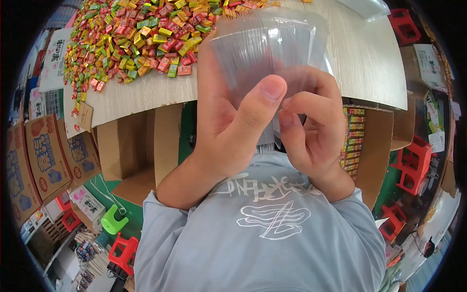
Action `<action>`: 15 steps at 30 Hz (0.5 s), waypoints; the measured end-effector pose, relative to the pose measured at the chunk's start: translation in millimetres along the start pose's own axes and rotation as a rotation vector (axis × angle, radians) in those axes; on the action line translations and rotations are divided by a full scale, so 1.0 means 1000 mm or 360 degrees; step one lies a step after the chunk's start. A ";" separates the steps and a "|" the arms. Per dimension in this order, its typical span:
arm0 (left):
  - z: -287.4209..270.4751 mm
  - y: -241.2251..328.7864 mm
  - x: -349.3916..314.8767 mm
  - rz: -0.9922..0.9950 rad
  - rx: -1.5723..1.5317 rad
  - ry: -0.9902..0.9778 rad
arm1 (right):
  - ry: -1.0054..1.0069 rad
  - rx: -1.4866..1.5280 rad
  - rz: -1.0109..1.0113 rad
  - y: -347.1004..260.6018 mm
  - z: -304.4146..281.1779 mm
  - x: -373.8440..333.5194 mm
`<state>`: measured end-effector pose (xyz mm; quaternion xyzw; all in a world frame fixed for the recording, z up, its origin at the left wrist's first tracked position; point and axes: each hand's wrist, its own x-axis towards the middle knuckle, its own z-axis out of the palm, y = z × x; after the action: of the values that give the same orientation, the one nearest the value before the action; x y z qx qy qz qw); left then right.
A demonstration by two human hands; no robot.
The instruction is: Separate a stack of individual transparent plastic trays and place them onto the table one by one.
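Close in front of me is a stack of clear, thin plastic containers [265, 39], nested together and held above the table's near edge. My left hand [226, 121] wraps the stack from the left, its thumb lying across the near side. At the stack's right side, my right hand [316, 124] has its thumb and index finger pinched together at the plastic's edge, the other fingers curled behind. The stack's lower end shows between the two wrists. Whether the right hand has parted a single container from the others I cannot tell.
A heap of small, brightly wrapped blocks [141, 39] covers the pale table's [367, 63] far left. Below the table edge stand an open cardboard box [138, 146] and, right, a carton with rows of colourful packs [354, 136]. Red stools [413, 163] and a green stool [115, 220] stand around.
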<state>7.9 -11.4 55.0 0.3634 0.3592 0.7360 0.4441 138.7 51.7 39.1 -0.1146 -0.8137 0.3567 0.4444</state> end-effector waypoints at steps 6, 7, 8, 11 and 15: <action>-0.007 -0.008 -0.002 0.0053 0.0231 -0.0031 | -0.0033 -0.0065 -0.0016 0.001 -0.001 -0.001; -0.005 -0.008 -0.002 0.0040 0.0213 -0.0001 | -0.0034 -0.0063 -0.0017 0.000 -0.002 -0.002; -0.003 -0.008 -0.001 0.0031 0.0196 0.0025 | -0.0066 -0.0057 0.0037 0.000 -0.004 -0.002; -0.001 -0.005 -0.002 -0.0025 -0.0059 0.0014 | -0.0004 0.0008 0.0067 -0.001 -0.001 0.000; 0.002 0.000 -0.003 -0.0004 -0.0029 -0.0022 | 0.0080 0.0085 0.0019 0.000 -0.002 -0.001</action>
<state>10.3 -14.0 55.3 0.3638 0.3498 0.7363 0.4508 140.4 52.2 39.1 -0.1165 -0.7918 0.3780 0.4653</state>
